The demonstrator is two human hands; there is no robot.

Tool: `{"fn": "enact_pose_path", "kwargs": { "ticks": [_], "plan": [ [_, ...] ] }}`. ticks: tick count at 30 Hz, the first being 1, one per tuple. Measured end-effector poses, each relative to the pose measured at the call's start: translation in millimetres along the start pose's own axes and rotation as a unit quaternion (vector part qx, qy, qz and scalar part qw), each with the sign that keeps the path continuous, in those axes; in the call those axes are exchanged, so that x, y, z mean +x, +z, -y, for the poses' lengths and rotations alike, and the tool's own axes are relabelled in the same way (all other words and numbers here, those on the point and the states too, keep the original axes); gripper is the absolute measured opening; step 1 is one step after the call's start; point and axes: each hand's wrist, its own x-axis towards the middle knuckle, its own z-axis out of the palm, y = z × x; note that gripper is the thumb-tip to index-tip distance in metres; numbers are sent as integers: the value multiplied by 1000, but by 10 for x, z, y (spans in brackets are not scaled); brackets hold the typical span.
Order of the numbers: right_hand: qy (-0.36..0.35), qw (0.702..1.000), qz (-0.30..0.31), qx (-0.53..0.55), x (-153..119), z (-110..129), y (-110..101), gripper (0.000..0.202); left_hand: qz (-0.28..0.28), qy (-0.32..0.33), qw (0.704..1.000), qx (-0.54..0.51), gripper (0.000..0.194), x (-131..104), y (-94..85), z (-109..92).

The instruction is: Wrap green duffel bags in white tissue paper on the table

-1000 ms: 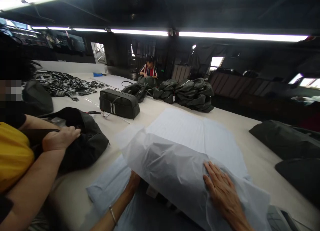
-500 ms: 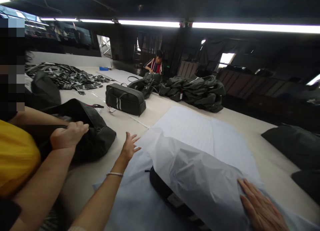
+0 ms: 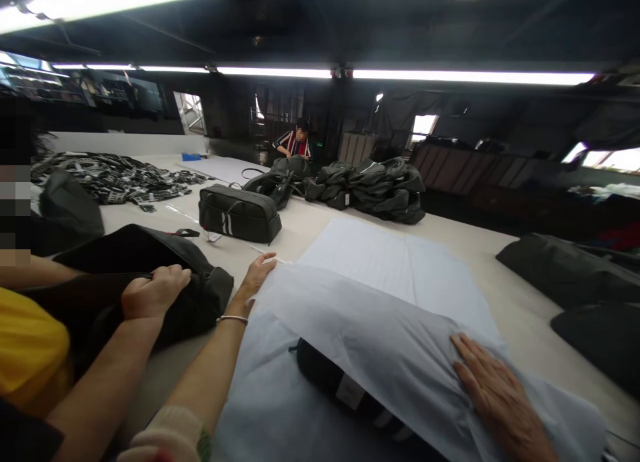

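A dark bag [image 3: 320, 375] lies on white tissue paper, its near side showing a white label and pale stripes. The upper sheet of tissue paper [image 3: 360, 315] is folded over the bag and hides most of it. My left hand [image 3: 257, 275], with a bracelet at the wrist, pinches the sheet's far left corner. Flat on the sheet at the right end of the bag rests my right hand [image 3: 495, 382], fingers stretched out and holding nothing.
At my left a co-worker's hand [image 3: 157, 292] grips an open dark bag [image 3: 210, 282]. A striped bag [image 3: 240, 215] stands ahead, with piled dark bags [image 3: 380, 189] beyond it. Straps [image 3: 115, 175] heap at the far left. More dark bags [image 3: 570, 269] lie at the right. Another person [image 3: 295, 142] is behind the table.
My left hand has gone from spread fingers to a pinch on the tissue paper's corner, drawing the sheet flatter. My right hand stays on the sheet. The view has shifted slightly.
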Motion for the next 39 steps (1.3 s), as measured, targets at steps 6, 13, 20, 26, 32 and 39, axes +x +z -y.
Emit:
{"fn": "enact_pose_path", "kwargs": {
  "ticks": [6, 13, 20, 26, 32, 39],
  "plan": [
    [71, 997, 18, 30, 94, 135, -127, 53, -118, 93, 973, 172, 26, -216, -211, -129],
    [129, 986, 70, 77, 281, 321, -459, 49, 142, 515, 793, 293, 51, -783, 1352, -1024],
    [130, 986, 64, 76, 296, 356, -451, 48, 390, 690, 494, 357, 76, -1631, 2800, -264],
    [176, 980, 32, 89, 126, 436, -644, 57, 486, 612, 512, 358, 83, -1524, 2841, 62],
    [152, 985, -28, 81, -260, 748, -614, 68, 485, 620, 491, 374, 75, -1500, 2907, 66],
    [306, 916, -109, 236, -1149, 1291, -1013, 51, 482, 609, 478, 411, 73, -1529, 2927, 65]
  ]
}}
